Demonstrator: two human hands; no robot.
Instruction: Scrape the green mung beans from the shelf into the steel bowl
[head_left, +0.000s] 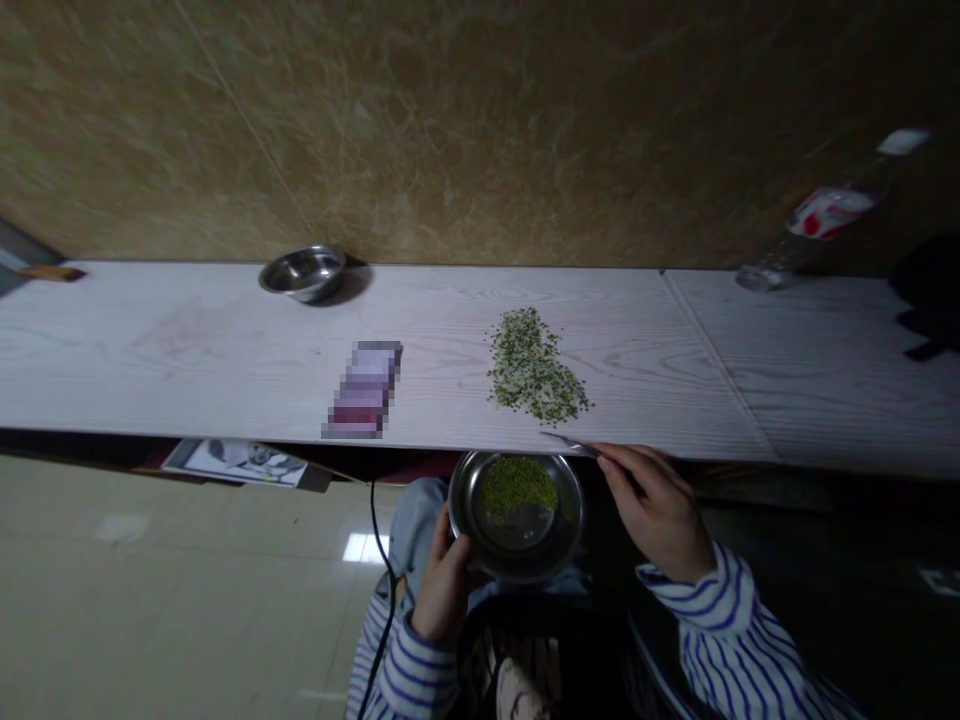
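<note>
Caution: the steel bowl may tip and spill its green grains if the left hand loosens. This hand, at the bowl's 8 o'clock, pinches the rim, its fingers partly hidden. The right hand, at 3 o'clock, pinches a slim metal tool at the desk edge. Scattered grains lie beyond, at 12 o'clock.

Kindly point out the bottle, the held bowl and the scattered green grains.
Bottle (831,212): head view, on its label.
Held bowl (519,567): head view, on its inner wall.
Scattered green grains (534,372): head view, middle of the patch.
</note>
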